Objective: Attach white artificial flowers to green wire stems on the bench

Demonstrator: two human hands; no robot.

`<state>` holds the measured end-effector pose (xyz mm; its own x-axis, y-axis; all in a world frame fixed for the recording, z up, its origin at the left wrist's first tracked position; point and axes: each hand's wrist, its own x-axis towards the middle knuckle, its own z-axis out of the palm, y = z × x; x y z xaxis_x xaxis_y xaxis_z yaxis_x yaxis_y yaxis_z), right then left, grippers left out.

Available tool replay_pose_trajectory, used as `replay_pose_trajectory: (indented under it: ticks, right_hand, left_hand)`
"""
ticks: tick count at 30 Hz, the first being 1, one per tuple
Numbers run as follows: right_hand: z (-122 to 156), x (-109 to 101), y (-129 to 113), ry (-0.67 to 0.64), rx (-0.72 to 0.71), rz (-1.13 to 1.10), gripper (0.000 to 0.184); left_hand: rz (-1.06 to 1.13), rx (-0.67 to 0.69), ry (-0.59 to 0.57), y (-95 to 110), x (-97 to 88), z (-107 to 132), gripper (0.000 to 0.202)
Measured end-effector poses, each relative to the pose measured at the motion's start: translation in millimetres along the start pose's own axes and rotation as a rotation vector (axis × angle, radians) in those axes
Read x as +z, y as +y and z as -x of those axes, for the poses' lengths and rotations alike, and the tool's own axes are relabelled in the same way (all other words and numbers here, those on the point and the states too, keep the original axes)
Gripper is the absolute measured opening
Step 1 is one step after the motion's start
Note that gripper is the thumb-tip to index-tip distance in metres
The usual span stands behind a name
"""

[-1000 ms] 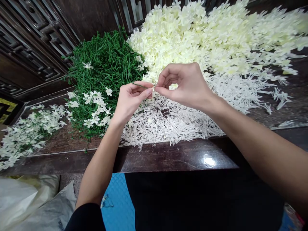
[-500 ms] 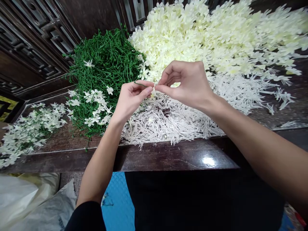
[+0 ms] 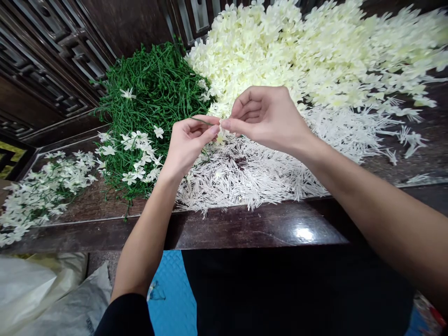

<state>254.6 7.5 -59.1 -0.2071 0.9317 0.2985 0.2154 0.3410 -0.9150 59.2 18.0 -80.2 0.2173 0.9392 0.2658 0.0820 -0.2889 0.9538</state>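
Observation:
My left hand [image 3: 185, 148] is closed in a pinch on a thin green artificial flower stem [image 3: 201, 121], which lies across its forefinger. Thumb and forefinger of my right hand [image 3: 271, 116] press together at the stem's tip, on a small white artificial flower piece [image 3: 221, 124] that the fingertips largely cover. Both hands meet over a spread of thin white spiky pieces [image 3: 252, 179]. Behind them is a heap of cream-white artificial blossoms [image 3: 280, 51]. Left of my hands lies a mound of green stems [image 3: 147, 88], with several white flowers [image 3: 140, 158] on its near side.
Stems bearing white flowers [image 3: 52, 184] lie together at the far left of the dark wooden bench [image 3: 245, 228]. A carved wooden panel [image 3: 63, 51] rises behind. Pale sacks [image 3: 66, 298] rest below at the left, beside a blue mat [image 3: 177, 289].
Both hands have shifted slightly up and left. My right fingertips have closed in on the stem's tip, covering more of the white piece.

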Motion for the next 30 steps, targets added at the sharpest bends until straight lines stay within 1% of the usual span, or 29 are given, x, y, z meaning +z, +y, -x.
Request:
replay_pose_trajectory:
  ticks: [4,6,9,12,16,21,25,27,30]
  right_hand:
    - [-3,1,6,-0.131,0.126,-0.043,0.031]
    - [-3,2,9,-0.180,0.144,-0.061,0.032]
    - [-2,3,11,-0.170,0.104,-0.080,0.030]
    - [-2,2,10,-0.169,0.081,-0.076,0.030]
    - [-4,-1,7,-0.197,0.123,-0.103,0.032]
    - [-6,-2,10,-0.206,0.204,-0.163,0.027]
    - [-7,-4,17,-0.187,0.267,-0.164,0.034]
    - [-9,-6,22,-0.184,0.256,-0.149,0.031]
    - [-12,-8,27,-0.181,0.192,-0.130,0.023]
  left_hand:
    - [-0.006,0.042,-0.002,2,1.3,1,0.015]
    - [-0.037,0.041,-0.004,4,3.0,2,0.019]
    - [-0.103,0.030,-0.003,7,4.6,3,0.021]
    - [-0.100,0.034,-0.005,7,4.7,2,0.019]
    - [-0.092,0.017,-0.004,7,5.5,2,0.016]
    - [-0.089,0.030,0.024,7,7.2,2,0.015]
    - [-0.050,0.048,0.043,4,7.4,2,0.014]
    - [-0.022,0.065,0.055,3,7.3,2,0.015]
    - [-0.012,0.078,0.059,4,7.2,2,0.016]
